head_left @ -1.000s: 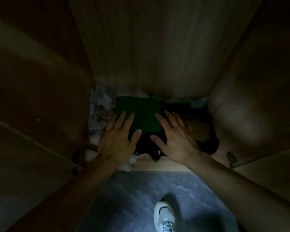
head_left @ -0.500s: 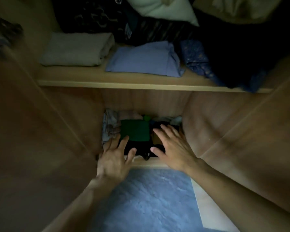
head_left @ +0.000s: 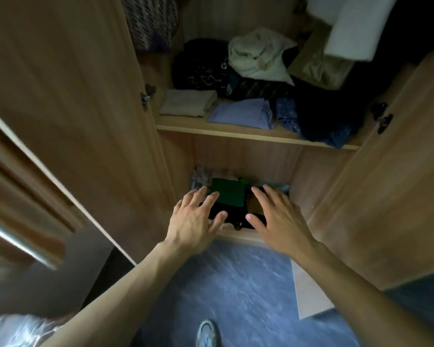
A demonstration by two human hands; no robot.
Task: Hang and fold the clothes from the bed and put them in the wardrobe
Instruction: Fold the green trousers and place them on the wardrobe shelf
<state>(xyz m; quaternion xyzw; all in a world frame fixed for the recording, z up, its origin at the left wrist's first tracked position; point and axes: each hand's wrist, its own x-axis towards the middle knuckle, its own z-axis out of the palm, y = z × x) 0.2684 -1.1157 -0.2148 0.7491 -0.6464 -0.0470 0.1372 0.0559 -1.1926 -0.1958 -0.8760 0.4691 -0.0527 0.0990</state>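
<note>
Clothes (head_left: 232, 216) sit stacked in the wardrobe (head_left: 311, 174) bottom, under the shelf (head_left: 236, 129), a green piece (head_left: 228, 194) folded on dark ones. Left hand (head_left: 194, 219) and right hand (head_left: 277, 216) both spread, fingers straight, gripping nothing, over the stack's front; contact unclear. Step judged: stowing a folded pile, near done. Next calls for clear hands and another garment from the bed, out of view

The upper shelf (head_left: 248, 132) carries a folded beige cloth (head_left: 187, 102) at the left. A folded pale blue cloth (head_left: 241, 112) lies just beside it, a dark blue patterned garment (head_left: 287, 110) further right, and a black heap (head_left: 201, 63) behind. On the bottom board (head_left: 238, 236) beneath, a folded green piece (head_left: 227, 192) touches black clothes (head_left: 226, 216) in front of it. The blue floor (head_left: 236, 284) bears one pale shoe (head_left: 207, 333).
</note>
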